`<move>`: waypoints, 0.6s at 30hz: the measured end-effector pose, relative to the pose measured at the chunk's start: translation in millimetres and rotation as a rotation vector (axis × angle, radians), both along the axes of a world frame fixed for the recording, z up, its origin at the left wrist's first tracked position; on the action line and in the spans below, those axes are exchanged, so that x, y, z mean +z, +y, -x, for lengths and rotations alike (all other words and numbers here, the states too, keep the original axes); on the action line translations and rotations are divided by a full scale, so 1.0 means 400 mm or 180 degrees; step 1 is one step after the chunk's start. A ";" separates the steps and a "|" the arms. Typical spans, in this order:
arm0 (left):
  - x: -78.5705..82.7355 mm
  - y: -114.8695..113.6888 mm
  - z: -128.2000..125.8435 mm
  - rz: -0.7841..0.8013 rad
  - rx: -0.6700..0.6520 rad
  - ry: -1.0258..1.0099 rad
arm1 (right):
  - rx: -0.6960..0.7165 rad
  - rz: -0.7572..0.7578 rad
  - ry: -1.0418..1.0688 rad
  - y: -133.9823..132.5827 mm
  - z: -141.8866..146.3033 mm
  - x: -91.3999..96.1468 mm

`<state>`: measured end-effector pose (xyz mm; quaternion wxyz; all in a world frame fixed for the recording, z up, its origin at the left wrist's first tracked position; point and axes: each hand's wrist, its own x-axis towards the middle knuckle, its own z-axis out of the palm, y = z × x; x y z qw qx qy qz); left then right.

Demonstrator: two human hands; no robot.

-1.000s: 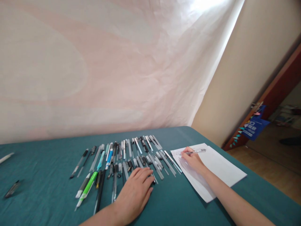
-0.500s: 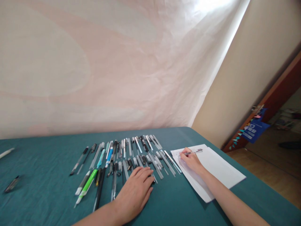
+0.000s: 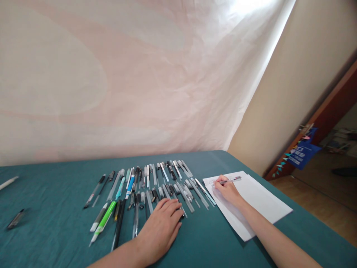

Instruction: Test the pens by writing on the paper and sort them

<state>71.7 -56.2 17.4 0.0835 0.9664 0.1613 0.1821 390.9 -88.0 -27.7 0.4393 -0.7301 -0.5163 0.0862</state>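
My right hand (image 3: 226,190) grips a clear pen (image 3: 233,180) near its tip, its back end slanting up to the right. The tip rests at the upper left of a white sheet of paper (image 3: 264,201), where small writing shows; another sheet seems to lie beneath it. My left hand (image 3: 163,225) lies palm down on the table with fingers stretched out, over the near edge of the lower row of pens (image 3: 184,197). Whatever lies under its fingers is hidden. Close by on its left are a clear pen with a black cap (image 3: 135,216) and a black pen (image 3: 119,225).
An upper row of pens (image 3: 147,175) lies behind the lower one. Left of these are a bright green pen (image 3: 103,223), a dark cap-like piece (image 3: 15,219) and a white pen (image 3: 8,183). A pale curtain (image 3: 139,93) hangs behind the green tabletop (image 3: 200,238).
The view has shifted very slightly. My right hand stays at the upper left of the paper with the pen, and my left hand has not visibly moved.
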 end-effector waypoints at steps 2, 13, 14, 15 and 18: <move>0.000 0.000 0.000 -0.0023 0.0006 0.0014 | 0.0029 0.0002 0.0007 -0.001 0.000 0.001; -0.002 0.001 -0.001 -0.0022 0.0041 0.0048 | 0.0017 0.0044 0.0037 0.004 -0.004 -0.003; -0.001 0.001 -0.001 -0.0020 0.0038 0.0042 | 0.0003 0.0039 0.0040 0.004 -0.004 -0.003; 0.000 0.001 -0.001 -0.0025 0.0034 0.0032 | -0.0004 0.0033 0.0042 0.003 -0.003 -0.002; 0.000 0.002 -0.002 -0.0068 0.0006 -0.0011 | 0.0014 0.0010 0.0037 0.003 -0.002 0.000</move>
